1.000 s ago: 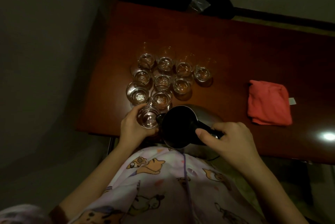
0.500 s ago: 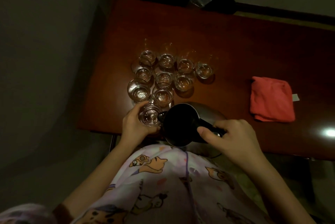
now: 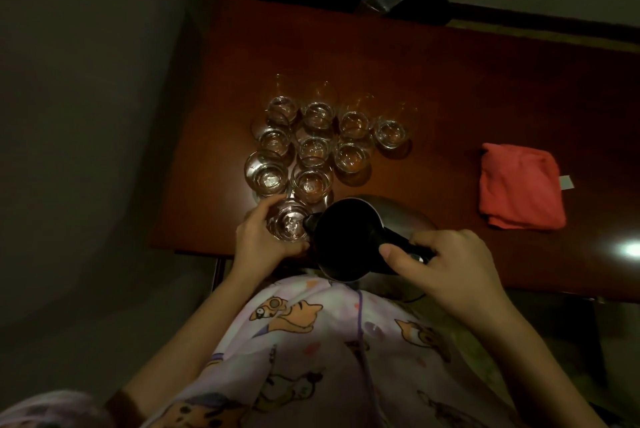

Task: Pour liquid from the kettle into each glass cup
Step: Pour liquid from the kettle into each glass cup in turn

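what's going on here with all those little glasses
A person is pouring from a dark kettle into a glass cup at the near edge of the wooden table. The right hand grips the kettle's handle, spout tipped over the cup, while the left hand holds that cup with its fingers curled round it. Nine more cups stand clustered just beyond. A folded red cloth lies to the right.

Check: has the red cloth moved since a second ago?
No. The red cloth keeps its spot relative to the glass cups on the table; only the camera shifted.
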